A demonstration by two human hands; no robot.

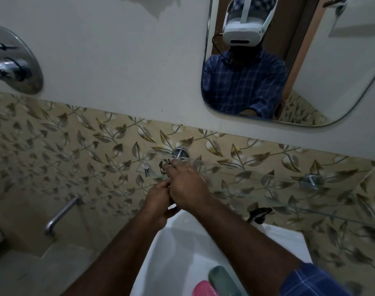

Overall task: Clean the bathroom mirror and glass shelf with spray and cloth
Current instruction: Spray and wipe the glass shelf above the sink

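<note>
The glass shelf [257,184] runs along the leaf-patterned tiles on chrome brackets [180,153]. My right hand [186,185] lies over the shelf's left end, fingers stretched toward the left bracket. My left hand [158,198] sits just below and left of it at the shelf's front edge, with curled fingers partly covered by the right hand; what they hold is hidden. No cloth shows. A spray bottle with a black trigger [259,213] stands under the shelf at the back of the basin. The mirror [323,67] hangs at upper right.
A white basin [178,248] lies below my arms, with a pink object [203,289] and a green object [224,282] on its near rim. A chrome wall spout [60,214] sticks out at the lower left. A shower mixer plate [15,60] sits at upper left.
</note>
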